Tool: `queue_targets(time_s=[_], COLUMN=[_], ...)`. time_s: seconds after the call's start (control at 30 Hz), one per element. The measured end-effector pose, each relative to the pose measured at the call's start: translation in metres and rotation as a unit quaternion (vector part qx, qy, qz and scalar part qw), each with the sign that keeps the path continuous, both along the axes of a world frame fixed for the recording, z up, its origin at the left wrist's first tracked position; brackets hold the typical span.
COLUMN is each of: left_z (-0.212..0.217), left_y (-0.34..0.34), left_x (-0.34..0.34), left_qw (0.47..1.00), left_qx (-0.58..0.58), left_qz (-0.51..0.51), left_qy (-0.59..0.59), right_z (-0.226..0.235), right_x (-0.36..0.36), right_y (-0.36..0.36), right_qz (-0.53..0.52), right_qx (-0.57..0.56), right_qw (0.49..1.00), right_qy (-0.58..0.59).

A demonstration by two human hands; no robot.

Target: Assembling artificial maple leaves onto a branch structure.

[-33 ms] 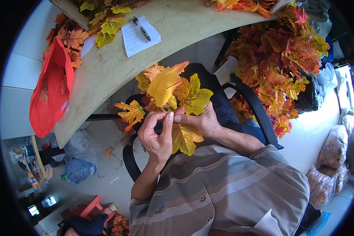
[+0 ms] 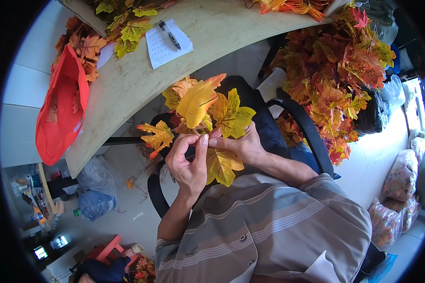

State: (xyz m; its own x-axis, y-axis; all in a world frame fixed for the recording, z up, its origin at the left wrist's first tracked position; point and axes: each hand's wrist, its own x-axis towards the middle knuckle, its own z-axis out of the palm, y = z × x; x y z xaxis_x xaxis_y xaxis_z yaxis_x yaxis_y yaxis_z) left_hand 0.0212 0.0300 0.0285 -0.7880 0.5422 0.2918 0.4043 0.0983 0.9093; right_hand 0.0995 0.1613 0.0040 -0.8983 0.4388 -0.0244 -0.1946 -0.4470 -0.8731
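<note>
In front of my body I hold a spray of artificial maple leaves (image 2: 194, 107), yellow with orange tips and green speckles. My left hand (image 2: 186, 162) pinches its stem between thumb and fingertips, just below where the leaves fan out. Against it, my right hand (image 2: 244, 145) is closed at the same joint, thumb meeting the left fingertips. A speckled yellow leaf (image 2: 222, 169) hangs under the right hand, and an orange-yellow leaf (image 2: 157, 136) juts out to the left. The stem between the fingers is mostly hidden.
A curved table (image 2: 113, 101) lies ahead, bearing paper (image 2: 157, 53), a pen (image 2: 171, 35) and leaf bunches. A red bag (image 2: 63, 108) hangs at its left edge. Piled leaves (image 2: 330, 75) stand right, beyond the chair armrest (image 2: 307, 127). A person (image 2: 101, 269) is low at left.
</note>
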Motion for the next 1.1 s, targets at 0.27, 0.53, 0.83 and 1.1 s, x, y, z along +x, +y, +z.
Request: queue_targets(time_s=[0.27,0.53,0.83,1.1], left_z=[0.000,0.007,-0.004,-0.009], left_y=[-0.001,-0.006,-0.004,-0.007], left_x=[-0.003,-0.013,-0.009,-0.002], left_qw=[1.000,0.974,0.936,0.981], left_qx=[-0.017,-0.008,0.095,0.071], left_qz=[-0.005,-0.065,-0.040,-0.024], left_qy=[0.000,-0.215,-0.336,-0.180], right_z=[0.005,0.011,-0.006,-0.003], right_x=[0.002,-0.004,-0.006,-0.011], right_y=[0.009,0.021,0.017,0.012], right_qz=[-0.004,0.018,-0.002,-0.063], right_qx=[0.107,0.316,0.256,0.356], right_qw=[0.994,0.948,0.966,0.932], right_qy=[-0.024,0.022,0.012,0.034])
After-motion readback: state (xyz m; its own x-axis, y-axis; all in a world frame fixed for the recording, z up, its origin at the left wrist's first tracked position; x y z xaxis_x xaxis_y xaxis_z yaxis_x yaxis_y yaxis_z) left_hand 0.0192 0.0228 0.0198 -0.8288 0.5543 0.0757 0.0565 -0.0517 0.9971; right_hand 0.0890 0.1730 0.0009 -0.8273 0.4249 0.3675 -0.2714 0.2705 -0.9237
